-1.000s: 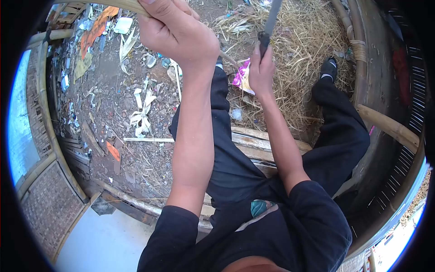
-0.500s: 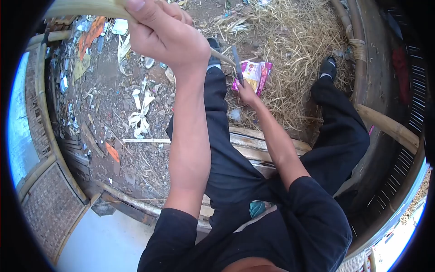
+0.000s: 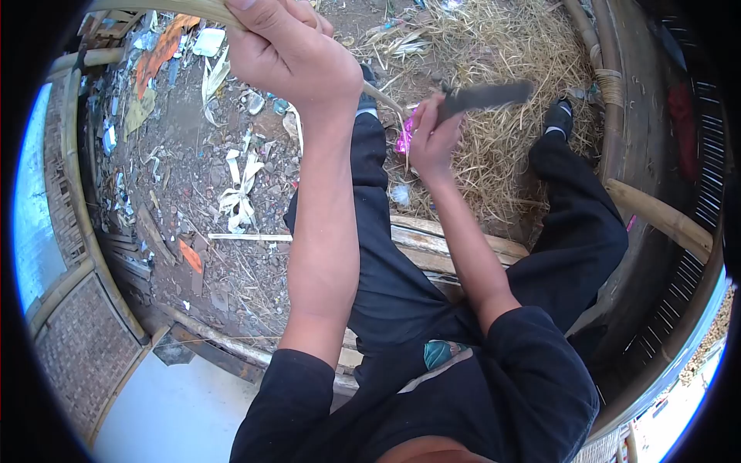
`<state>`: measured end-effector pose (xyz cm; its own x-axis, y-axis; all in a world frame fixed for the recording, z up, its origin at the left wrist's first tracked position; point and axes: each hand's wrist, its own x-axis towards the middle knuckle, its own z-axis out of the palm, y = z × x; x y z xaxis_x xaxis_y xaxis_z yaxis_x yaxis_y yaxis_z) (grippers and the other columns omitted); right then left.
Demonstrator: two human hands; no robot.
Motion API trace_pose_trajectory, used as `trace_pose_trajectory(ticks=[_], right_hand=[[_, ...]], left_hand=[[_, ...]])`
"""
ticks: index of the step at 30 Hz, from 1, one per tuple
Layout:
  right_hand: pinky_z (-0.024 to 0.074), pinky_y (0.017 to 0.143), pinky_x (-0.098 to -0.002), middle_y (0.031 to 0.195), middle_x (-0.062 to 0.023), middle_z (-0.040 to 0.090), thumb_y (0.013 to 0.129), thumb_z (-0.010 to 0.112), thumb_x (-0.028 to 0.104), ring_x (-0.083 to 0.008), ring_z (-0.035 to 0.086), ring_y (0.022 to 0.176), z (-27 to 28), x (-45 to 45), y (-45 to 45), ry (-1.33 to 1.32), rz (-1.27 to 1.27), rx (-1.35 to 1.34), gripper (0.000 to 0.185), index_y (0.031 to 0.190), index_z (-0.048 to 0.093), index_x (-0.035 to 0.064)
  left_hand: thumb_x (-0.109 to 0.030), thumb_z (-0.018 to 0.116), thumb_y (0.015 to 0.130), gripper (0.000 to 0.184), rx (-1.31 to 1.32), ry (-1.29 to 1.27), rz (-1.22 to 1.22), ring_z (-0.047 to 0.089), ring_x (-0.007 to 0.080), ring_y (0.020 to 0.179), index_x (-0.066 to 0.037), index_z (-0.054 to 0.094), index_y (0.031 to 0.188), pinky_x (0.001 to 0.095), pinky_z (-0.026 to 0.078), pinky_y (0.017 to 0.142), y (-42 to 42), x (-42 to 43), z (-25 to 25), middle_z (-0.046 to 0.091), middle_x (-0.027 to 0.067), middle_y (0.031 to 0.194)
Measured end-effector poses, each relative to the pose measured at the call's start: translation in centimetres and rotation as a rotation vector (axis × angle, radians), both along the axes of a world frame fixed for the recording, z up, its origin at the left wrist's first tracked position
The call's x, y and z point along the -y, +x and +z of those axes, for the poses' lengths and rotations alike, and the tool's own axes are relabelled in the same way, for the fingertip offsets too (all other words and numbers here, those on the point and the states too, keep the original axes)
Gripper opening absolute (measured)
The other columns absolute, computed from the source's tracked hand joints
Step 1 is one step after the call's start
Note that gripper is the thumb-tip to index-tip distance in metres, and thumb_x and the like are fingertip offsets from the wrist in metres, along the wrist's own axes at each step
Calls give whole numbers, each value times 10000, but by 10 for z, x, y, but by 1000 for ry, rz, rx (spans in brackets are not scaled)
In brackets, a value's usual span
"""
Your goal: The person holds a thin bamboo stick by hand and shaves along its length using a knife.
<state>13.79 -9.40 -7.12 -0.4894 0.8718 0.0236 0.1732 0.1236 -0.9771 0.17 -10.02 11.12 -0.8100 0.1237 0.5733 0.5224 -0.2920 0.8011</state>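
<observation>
My left hand point(image 3: 289, 58) is raised at the top of the view, its fingers wrapped round a pale, flat bamboo strip point(image 3: 166, 7). A thin length of it shows again past the wrist, ending close to my right hand. My right hand point(image 3: 434, 147) is closed on a knife point(image 3: 490, 96). The dark blade points to the right and is blurred by motion. Behind my right hand lies a pink packet point(image 3: 404, 137), mostly hidden by the fingers.
Dry straw point(image 3: 502, 162) covers the ground ahead. Litter, with a white husk-like scrap point(image 3: 241, 185) and an orange piece point(image 3: 190, 255), lies to the left. Bamboo poles point(image 3: 432, 239) run beneath my legs, and a bamboo frame point(image 3: 610, 92) stands on the right.
The knife has swung from pointing forward beside the strip to pointing right. My right hand has risen slightly and now covers much of the pink packet. My left hand has barely shifted.
</observation>
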Motion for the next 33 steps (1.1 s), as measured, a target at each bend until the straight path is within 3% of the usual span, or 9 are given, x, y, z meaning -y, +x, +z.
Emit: trace_pose_trajectory(ticks=[3, 6, 13, 15, 19, 21, 24, 27, 33], right_hand=[[457, 735, -536, 901, -287, 634, 972, 439, 258, -453, 620, 845, -106, 24, 25, -37, 344, 832, 350, 1106, 458, -65], [446, 794, -557, 917, -315, 630, 952, 461, 309, -471, 612, 920, -155, 40, 41, -125, 344, 956, 417, 1060, 482, -92], [471, 546, -370, 708, -114, 598, 933, 552, 385, -235, 582, 560, -156, 23, 49, -567, 328, 685, 390, 936, 558, -4], [350, 418, -263, 590, 16, 402, 982, 492, 354, -76, 364, 430, -136, 8, 47, -1631, 319, 7, 302, 913, 526, 62], [256, 398, -214, 572, 57, 300, 1022, 405, 305, -52, 273, 421, -125, -10, 57, -2164, 287, -717, 265, 908, 477, 77], [256, 394, -210, 583, 54, 314, 1027, 396, 288, -50, 268, 421, -113, -18, 58, -2165, 307, -848, 250, 929, 466, 69], [229, 362, -222, 592, 36, 374, 1009, 429, 251, -53, 294, 406, -90, -25, 51, -1324, 120, -43, 146, 1000, 430, 105], [232, 348, -234, 597, 32, 392, 991, 467, 214, -53, 312, 398, -77, -26, 48, -835, 141, 58, 117, 1014, 411, 114], [262, 342, -236, 599, 11, 437, 994, 479, 246, -62, 370, 393, -59, -31, 47, -837, 94, -9, 166, 995, 420, 91]], left_hand=[[-535, 334, 992, 590, -48, -2, 8, 210, 66, 363, -147, 190, 572, 245, 190, 349, -2, 0, -2, 218, -34, 445], [-534, 321, 996, 593, 15, -36, -14, 216, 68, 360, -143, 201, 567, 246, 201, 348, -2, 4, -1, 224, -31, 445], [-524, 321, 1000, 591, 28, 2, 11, 217, 71, 359, -136, 210, 568, 248, 202, 345, 2, 3, -2, 223, -25, 446], [-514, 334, 1001, 582, -21, 2, -32, 217, 68, 359, -133, 219, 576, 248, 199, 340, 5, 2, -2, 220, -28, 451], [-511, 343, 1000, 583, -36, 25, -67, 215, 64, 361, -133, 220, 574, 247, 189, 337, 6, 2, -1, 212, -34, 456], [-510, 353, 998, 582, -11, 34, -51, 209, 60, 364, -134, 219, 574, 244, 173, 339, 4, 4, -2, 200, -39, 461], [-519, 349, 996, 581, 42, 37, -58, 203, 57, 368, -137, 218, 578, 244, 163, 342, 3, 6, 0, 198, -39, 463], [-523, 343, 996, 581, 15, 30, -72, 202, 55, 370, -139, 207, 580, 246, 160, 342, 2, 10, -1, 195, -39, 464], [-532, 341, 993, 597, 14, 36, -71, 209, 55, 371, -140, 200, 564, 245, 162, 346, 5, 10, 1, 198, -39, 462]])
